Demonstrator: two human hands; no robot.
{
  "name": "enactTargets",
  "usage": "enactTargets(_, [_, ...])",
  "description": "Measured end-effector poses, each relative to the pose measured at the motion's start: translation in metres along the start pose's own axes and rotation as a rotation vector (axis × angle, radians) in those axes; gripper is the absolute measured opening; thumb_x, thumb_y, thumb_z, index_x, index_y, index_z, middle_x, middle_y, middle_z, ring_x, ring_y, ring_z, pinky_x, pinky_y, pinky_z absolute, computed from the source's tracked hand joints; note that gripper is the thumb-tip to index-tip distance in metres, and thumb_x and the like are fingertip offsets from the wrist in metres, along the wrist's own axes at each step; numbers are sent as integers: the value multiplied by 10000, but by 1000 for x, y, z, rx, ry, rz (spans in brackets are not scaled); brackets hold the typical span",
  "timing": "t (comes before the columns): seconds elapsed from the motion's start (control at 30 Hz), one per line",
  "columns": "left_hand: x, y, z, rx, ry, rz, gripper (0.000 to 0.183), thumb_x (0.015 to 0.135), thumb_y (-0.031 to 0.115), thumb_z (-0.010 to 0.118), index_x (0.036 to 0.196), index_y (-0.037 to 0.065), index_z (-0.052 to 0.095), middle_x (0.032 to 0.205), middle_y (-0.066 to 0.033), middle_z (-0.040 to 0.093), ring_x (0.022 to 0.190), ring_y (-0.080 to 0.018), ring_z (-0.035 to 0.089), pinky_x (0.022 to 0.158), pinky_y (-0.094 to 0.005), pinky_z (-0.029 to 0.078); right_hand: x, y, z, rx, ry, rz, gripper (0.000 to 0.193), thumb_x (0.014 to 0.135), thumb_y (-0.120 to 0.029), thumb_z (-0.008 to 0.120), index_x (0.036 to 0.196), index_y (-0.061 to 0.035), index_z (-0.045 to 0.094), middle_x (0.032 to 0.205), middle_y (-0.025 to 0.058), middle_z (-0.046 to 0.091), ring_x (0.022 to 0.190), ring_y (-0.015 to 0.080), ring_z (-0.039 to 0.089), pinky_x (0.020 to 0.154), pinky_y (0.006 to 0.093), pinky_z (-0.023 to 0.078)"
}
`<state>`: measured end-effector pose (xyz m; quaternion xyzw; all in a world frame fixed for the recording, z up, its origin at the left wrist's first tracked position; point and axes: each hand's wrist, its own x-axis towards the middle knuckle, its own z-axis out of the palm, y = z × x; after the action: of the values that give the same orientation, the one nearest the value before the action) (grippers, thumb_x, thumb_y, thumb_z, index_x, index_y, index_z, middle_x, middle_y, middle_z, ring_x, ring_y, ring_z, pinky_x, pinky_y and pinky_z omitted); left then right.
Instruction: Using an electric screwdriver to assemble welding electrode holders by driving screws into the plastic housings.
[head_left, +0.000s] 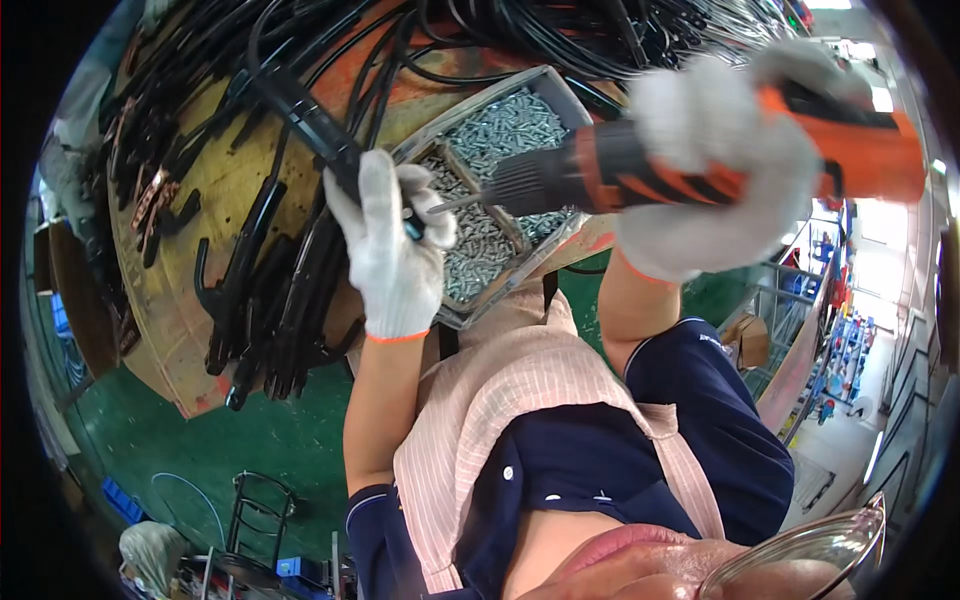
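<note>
- Left hand [392, 255]: fingers clamped on a black handle [318, 132], left of the tray [567, 98].
- Right hand [775, 165]: fingers wrapped round the drill [615, 165], which hides screws [500, 125] in the tray's right side.
- Cables [535, 40] lie beyond the tray.

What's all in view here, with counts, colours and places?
Power driver: one, orange and black, right
Held handle: one, black, left of centre
Tray: one, grey, centre
Screws: many, silver, in the tray
Table: one, yellow-brown and reddish, under the tray
Loose handles: several, black, table's left
Cables: many, black, top
Copper pieces: several, copper-coloured, far left
Floor: one, green, lower left
Shelving: one rack, grey, right
Apron: one, striped pink, lower centre
Shirt: one, navy, bottom
Left hand: one, white-gloved, on the held handle
Right hand: one, white-gloved, on the driver
</note>
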<state>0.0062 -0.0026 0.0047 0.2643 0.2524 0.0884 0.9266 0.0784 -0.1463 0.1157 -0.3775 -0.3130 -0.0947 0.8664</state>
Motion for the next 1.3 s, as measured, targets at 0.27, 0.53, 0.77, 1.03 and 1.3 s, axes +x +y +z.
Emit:
enactTargets(0.27, [-20, -23, 1, -92, -111, -41, 659, 951, -40, 555, 1485, 238, 287, 1140, -118, 638, 811, -157, 646, 515, -213, 450, -23, -48, -82, -495, 398, -140, 299, 925, -65, 595, 1207, -88, 501, 763, 14, 522, 696, 110, 463, 689, 303, 429])
enactTargets(0.53, [-28, -18, 0, 99, -43, -2, 733, 977, 34, 561, 1559, 232, 162, 1065, -132, 647, 683, -135, 598, 434, -203, 412, -44, -43, -118, -523, 527, -134, 232, 873, -26, 637, 1098, -16, 582, 749, 67, 573, 659, 152, 505, 677, 327, 468])
enactTargets(0.77, [-22, -21, -3, 113, -105, 26, 714, 995, 84, 562, 1560, 204, 142, 773, -29, 522, 452, -63, 379, 368, -203, 317, -40, -33, -125, -530, 568, -206, 196, 835, 5, 668, 1012, 11, 584, 739, 109, 621, 631, 207, 578, 627, 353, 522])
enactTargets(1.03, [-24, -19, 13, 228, -4, 49, 734, 959, 35, 567, 1552, 177, 158, 708, -13, 490, 430, -61, 380, 391, -220, 328, -40, -32, -124, -583, 562, -195, 193, 864, -11, 647, 1042, -6, 574, 772, 95, 613, 671, 188, 558, 659, 348, 505])
enactTargets(1.3, [-24, -24, 22, 320, 130, 55, 573, 945, 49, 612, 1421, 158, 312, 645, 21, 431, 428, -49, 351, 378, -222, 291, -18, -53, -129, -51, 628, -24, 129, 925, -77, 635, 1027, -33, 570, 744, 34, 538, 682, 141, 519, 699, 297, 499])
